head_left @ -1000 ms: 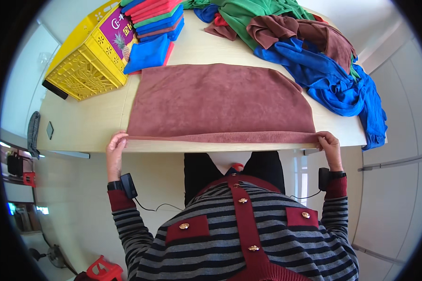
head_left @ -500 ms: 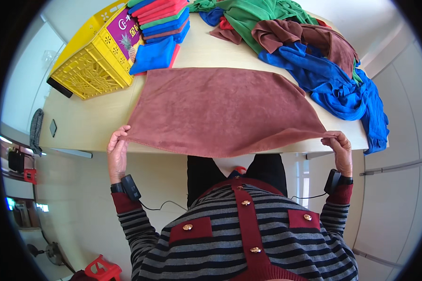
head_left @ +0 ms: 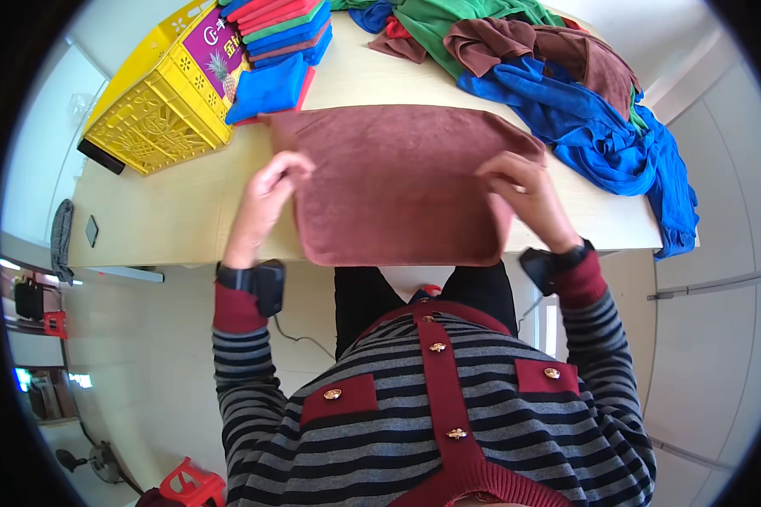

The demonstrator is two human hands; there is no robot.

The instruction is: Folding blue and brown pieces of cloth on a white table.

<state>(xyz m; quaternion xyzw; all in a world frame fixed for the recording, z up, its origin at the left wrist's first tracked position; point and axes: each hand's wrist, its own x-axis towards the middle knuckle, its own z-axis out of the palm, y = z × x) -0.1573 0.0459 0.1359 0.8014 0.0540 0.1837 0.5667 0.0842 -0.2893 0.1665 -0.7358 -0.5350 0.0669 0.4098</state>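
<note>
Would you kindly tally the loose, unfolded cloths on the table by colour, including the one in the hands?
Brown: 2, the towel held by the left hand and right hand, plus a crumpled one.
Blue: 1, a crumpled heap; a further dark-blue bit is too hidden to count.
Green: 1, crumpled.
Total: 4.

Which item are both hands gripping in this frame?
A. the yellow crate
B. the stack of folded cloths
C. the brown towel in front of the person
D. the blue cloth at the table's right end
C: the left hand and the right hand each pinch a side of the brown towel, which lies doubled over on the table.
</note>
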